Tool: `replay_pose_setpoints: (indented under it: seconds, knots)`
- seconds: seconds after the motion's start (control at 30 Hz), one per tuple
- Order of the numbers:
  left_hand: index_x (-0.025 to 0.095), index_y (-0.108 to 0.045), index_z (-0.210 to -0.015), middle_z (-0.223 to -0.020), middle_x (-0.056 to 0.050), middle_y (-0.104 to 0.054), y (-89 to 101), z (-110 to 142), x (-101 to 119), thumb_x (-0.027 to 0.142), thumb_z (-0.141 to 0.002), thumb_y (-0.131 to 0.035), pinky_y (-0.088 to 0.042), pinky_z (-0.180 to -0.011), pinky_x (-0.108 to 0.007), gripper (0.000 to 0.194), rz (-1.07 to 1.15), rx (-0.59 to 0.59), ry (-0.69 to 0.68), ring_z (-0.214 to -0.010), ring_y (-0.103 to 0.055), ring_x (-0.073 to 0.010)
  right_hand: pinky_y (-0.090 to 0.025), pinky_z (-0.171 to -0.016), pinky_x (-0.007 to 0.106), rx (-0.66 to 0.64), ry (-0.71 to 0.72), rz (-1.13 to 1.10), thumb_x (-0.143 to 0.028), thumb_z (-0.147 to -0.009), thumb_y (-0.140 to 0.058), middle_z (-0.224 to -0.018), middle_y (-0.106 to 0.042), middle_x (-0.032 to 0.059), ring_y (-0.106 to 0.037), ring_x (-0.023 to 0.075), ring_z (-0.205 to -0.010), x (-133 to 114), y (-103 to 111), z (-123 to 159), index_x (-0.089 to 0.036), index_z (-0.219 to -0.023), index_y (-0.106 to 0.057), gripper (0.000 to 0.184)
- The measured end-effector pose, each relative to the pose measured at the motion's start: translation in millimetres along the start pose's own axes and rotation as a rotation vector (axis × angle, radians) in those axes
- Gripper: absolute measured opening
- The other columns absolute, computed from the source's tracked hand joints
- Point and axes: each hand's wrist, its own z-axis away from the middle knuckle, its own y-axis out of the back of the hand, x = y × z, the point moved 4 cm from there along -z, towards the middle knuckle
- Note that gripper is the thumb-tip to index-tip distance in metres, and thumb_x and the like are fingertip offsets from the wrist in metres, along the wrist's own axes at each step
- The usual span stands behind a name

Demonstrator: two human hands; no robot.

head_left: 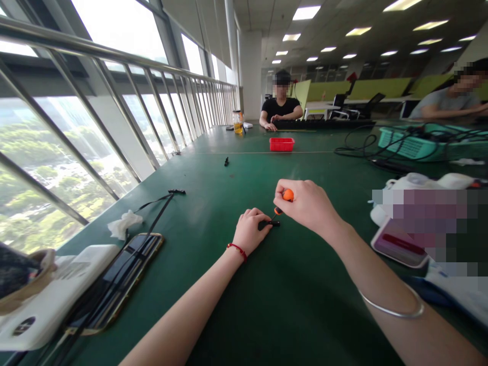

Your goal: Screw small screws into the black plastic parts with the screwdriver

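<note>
Forearms, two, bare, at the near edge: right forearm [375, 274] with a smooth silver bangle [392, 313]; left forearm [190, 305] ending at a thin red bracelet [237, 250].

Right hand [310, 203]: curled firmly round a screwdriver [288, 195], its rounded handle orange and black, probably plastic; the slim shaft slants down and left.

Left hand [249, 229]: thumb and fingers pinched on the left end of a small black piece [275, 223], slender and dark, which lies low at the table, its right end projecting beyond the fingertips. The shaft meets it just beside the thumb, below the right hand; whether the tip is seated cannot be told.

Table [206, 188]: green, flat, with a soft sheen.

Left side: glossy dark phone [131, 277] with gold-toned edge, thin black cables across it; smooth white device [57, 297] alongside; crumpled white tissue [125, 223].

Farther out: second black piece [226, 161]; red rectangular tray [281, 147]; perforated teal basket [412, 146], black cords over its rim.
</note>
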Motion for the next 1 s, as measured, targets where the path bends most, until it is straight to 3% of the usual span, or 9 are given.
replay_pose_setpoints:
  seconds: [0.43,0.77,1.0]
  knots:
    - [0.022,-0.068,-0.088,-0.096,-0.003,-0.061,-1.7,0.4,0.3,0.026,-0.079,-0.059,-0.042,-0.085,-0.037,0.013,-0.053,0.001,-0.027,-0.093,-0.052,-0.0212,-0.029,-0.052,0.023,-0.040,0.115,-0.031,-0.026,-0.076,-0.047,-0.055,-0.054,-0.0026,-0.045,0.0113,-0.051,-3.6,-2.6,0.3,-0.021,-0.064,-0.051,0.013]
    - [0.022,-0.066,-0.091,-0.098,-0.004,-0.061,-1.5,-0.1,3.4,0.023,-0.080,-0.057,-0.043,-0.085,-0.036,0.015,-0.071,-0.018,-0.048,-0.094,-0.053,-0.0205,-0.027,-0.047,0.024,0.096,-0.069,-0.067,-0.034,-0.077,-0.045,-0.053,-0.055,-0.0009,-0.045,0.0115,-0.049,14.2,-3.4,-3.6,-0.021,-0.062,-0.054,0.022]
    - [0.022,-0.067,-0.090,-0.096,-0.003,-0.061,-2.0,-1.0,1.6,0.022,-0.080,-0.057,-0.044,-0.086,-0.035,0.014,-0.026,-0.006,-0.062,-0.093,-0.054,-0.0195,-0.029,-0.050,0.023,0.071,0.031,-0.147,-0.027,-0.072,-0.048,-0.053,-0.055,-0.0022,-0.046,0.0101,-0.049,14.7,-3.9,-6.6,-0.019,-0.060,-0.053,0.016]
